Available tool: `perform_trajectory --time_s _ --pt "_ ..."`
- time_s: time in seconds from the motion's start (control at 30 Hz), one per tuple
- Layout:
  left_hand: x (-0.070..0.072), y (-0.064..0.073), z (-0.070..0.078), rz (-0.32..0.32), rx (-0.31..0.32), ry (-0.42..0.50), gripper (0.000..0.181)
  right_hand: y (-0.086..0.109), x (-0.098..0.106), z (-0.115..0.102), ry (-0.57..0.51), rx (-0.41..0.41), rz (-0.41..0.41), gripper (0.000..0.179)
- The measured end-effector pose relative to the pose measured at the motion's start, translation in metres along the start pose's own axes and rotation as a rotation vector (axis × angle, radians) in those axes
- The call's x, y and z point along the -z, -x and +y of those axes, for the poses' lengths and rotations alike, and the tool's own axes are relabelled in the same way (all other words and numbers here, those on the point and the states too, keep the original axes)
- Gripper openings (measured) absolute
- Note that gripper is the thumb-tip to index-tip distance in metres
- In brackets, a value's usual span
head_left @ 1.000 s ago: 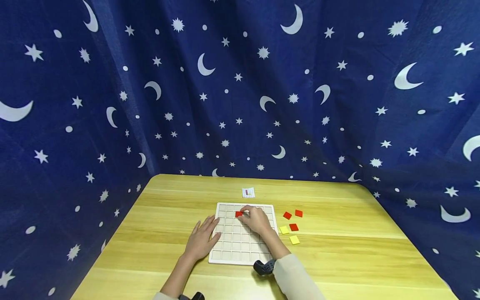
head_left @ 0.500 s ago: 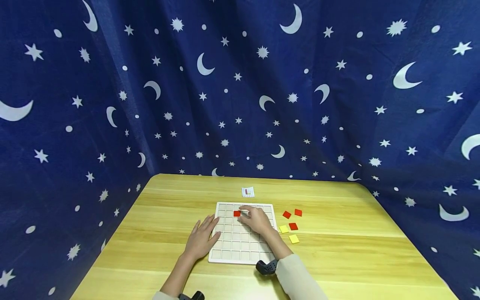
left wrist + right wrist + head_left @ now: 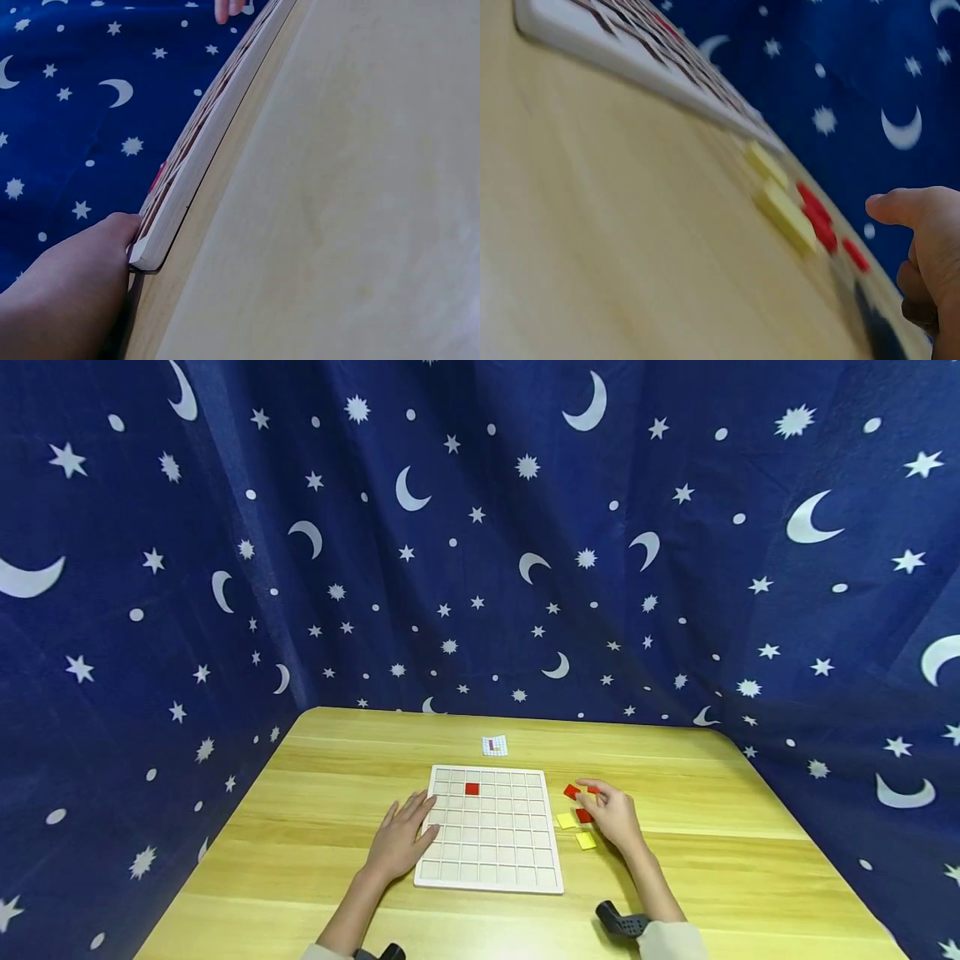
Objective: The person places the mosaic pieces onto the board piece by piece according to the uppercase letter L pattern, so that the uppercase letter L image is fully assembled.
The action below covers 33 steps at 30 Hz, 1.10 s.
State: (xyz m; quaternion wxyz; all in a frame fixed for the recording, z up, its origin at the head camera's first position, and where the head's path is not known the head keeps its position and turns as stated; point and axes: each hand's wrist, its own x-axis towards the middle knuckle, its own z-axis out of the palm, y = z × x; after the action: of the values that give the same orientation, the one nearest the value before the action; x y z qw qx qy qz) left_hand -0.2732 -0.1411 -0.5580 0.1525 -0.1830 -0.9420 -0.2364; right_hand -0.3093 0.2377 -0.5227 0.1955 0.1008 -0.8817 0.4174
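A white gridded board (image 3: 497, 887) lies on the table, one red square tile (image 3: 472, 789) sitting in a cell near its far side. My left hand (image 3: 397, 843) rests along the board's left edge, fingers straight and spread; its thumb (image 3: 112, 232) overlaps the board's corner in the left wrist view. Right of the board, my right hand (image 3: 613, 817) hovers over the loose tiles, thumb and forefinger apart with nothing between them. Below its fingertips are red tiles (image 3: 584, 816), one partly covered by the hand. Two yellow tiles (image 3: 586, 841) lie closer to me.
Beyond the board lies a small printed card (image 3: 494, 746) with a grid and coloured squares. A dark blue curtain (image 3: 480, 568) with moons and stars surrounds the wooden table (image 3: 750, 860) at the back and sides. Each wrist wears a black device (image 3: 622, 920).
The red tile shifted slightly left on the board and my right hand released it. That hand then moved right, to above the loose tiles. My left hand has stayed in place.
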Motion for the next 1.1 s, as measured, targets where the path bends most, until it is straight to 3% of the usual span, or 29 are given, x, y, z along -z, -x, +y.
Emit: perform_trajectory --time_s 0.27,0.57,0.7,0.9,1.1 --pt "0.001 -0.001 0.000 -0.025 0.003 -0.001 0.051 0.003 0.024 0.032 0.076 -0.088 -0.006 0.039" --pt "0.001 -0.001 -0.002 -0.036 0.015 0.004 0.052 -0.009 0.025 0.038 0.295 -0.086 -0.080 0.048" --pt "0.000 -0.001 -0.002 -0.046 0.020 0.007 0.053 -0.010 0.024 0.039 0.315 -0.115 -0.093 0.042" --pt "-0.001 -0.002 -0.003 -0.027 0.004 0.001 0.053 -0.006 0.021 0.037 0.225 -0.152 -0.003 0.039" --pt "-0.001 -0.002 -0.005 -0.037 0.014 -0.007 0.053 -0.006 0.010 0.018 0.122 -0.073 0.167 0.031"
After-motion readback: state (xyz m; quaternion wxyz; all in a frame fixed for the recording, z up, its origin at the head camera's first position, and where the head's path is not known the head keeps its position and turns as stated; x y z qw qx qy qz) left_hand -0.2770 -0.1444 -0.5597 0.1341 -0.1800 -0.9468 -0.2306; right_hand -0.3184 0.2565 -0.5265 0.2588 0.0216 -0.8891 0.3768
